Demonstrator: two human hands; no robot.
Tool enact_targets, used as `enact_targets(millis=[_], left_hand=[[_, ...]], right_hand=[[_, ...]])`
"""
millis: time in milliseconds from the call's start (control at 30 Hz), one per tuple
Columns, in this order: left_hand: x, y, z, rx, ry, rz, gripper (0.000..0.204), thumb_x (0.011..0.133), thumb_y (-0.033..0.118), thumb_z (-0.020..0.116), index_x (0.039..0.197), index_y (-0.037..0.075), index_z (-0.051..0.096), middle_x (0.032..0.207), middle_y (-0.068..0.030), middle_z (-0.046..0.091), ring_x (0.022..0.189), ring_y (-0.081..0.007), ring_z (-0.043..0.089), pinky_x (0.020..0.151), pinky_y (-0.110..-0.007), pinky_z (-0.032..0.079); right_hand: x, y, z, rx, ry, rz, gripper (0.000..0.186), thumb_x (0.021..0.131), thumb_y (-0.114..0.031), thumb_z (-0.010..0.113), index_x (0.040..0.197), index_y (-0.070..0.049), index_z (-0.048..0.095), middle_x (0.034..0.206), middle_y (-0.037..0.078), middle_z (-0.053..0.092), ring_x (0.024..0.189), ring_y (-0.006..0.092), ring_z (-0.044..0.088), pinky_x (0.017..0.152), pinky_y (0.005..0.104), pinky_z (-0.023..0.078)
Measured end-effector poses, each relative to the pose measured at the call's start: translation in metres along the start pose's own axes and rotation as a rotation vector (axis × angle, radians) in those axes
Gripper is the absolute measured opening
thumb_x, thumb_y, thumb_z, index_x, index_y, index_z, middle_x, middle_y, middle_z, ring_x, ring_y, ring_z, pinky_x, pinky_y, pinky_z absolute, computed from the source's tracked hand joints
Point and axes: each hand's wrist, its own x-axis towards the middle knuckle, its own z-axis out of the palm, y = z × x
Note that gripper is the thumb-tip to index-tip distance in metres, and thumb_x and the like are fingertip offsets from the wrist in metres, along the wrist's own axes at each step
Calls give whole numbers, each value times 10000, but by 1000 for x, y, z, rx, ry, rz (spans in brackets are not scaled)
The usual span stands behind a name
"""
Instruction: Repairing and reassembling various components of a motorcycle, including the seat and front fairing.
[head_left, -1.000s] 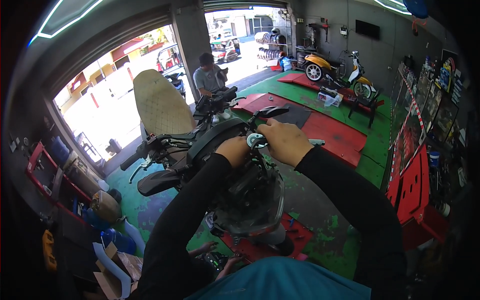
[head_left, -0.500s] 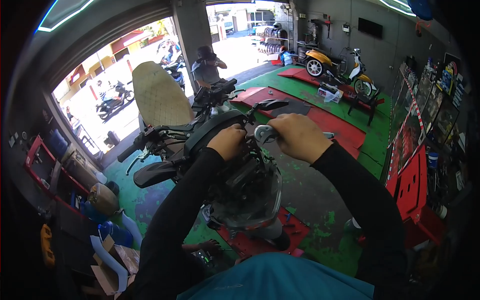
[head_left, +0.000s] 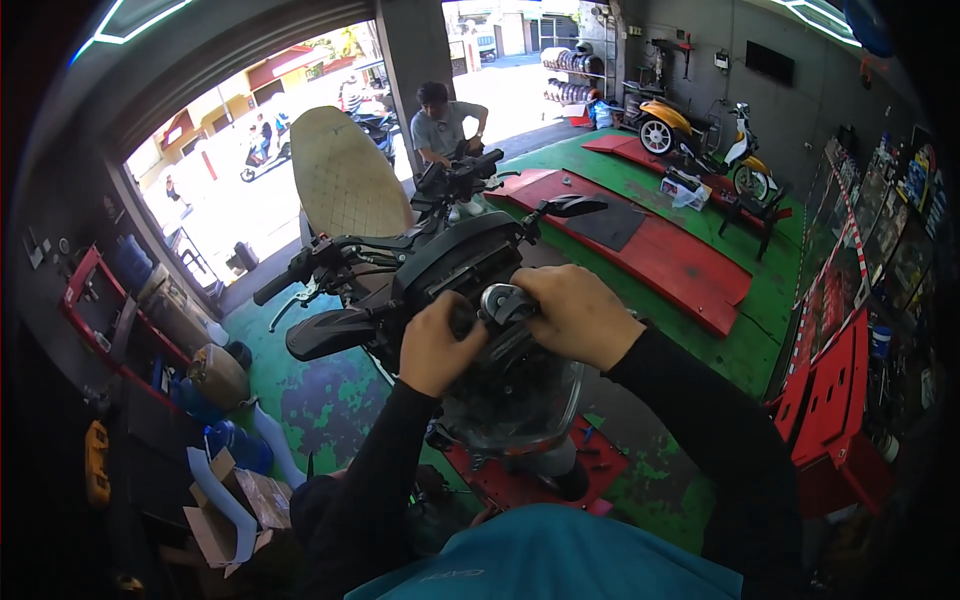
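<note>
The right grip is closed around a shiny silver, rounded metal piece; the left grip curls just beside it, contents hidden. Beneath and beyond both stands a black plastic-bodied motorcycle.

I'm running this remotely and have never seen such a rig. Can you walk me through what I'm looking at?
There's no robot here: these are a person's own bare hands, in black sleeves. The view comes from the left of two fisheye cameras on their head, looking down, so straight edges bend near the rim.

The right hand holds a round metal piece over the front of a motorcycle. The left hand is close against its left side; whether it grips too is hidden.

Below, small things lie on a red plate on the worn green floor. Farther off are a red ramp, a yellow scooter and another person in grey.
</note>
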Motion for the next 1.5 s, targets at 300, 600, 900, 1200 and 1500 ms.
enact_targets(millis=[300,600,900,1200,1500], left_hand=[[-9,-38,32,128,96,65,219,794,176,686,947,29,632,807,-171,645,762,-356,634,681,-433,500],[6,-30,3,-134,41,342,198,771,48,648,965,12,628,914,-182,599,888,-385,583,772,-437,483],[18,-25,-4,-229,-38,228,278,751,42,691,1023,23,640,1051,-161,612,997,-363,585,847,-409,476],[24,-27,-7,-415,-251,151,228,766,53,683,985,13,634,1052,-162,617,1000,-356,586,847,-401,476],[37,-17,-24,-176,-302,259,223,756,33,659,976,8,627,1020,-162,611,1009,-365,571,865,-410,468]], right_hand=[[19,-15,15,-50,-30,-11,156,734,-101,653,863,-45,584,802,171,636,814,383,633,724,478,506],[33,-19,8,-212,-141,-246,188,750,-145,675,905,-62,608,791,145,641,798,348,648,700,454,516],[39,-29,4,-314,-63,-41,207,767,-223,700,879,-77,606,711,139,637,748,336,661,673,445,528],[31,-20,6,-288,-21,-251,249,765,-176,704,947,-65,576,833,136,650,779,340,669,682,442,533],[35,-25,-2,-296,-130,-114,283,745,-119,688,1004,-69,583,883,134,631,782,331,673,675,430,539]])
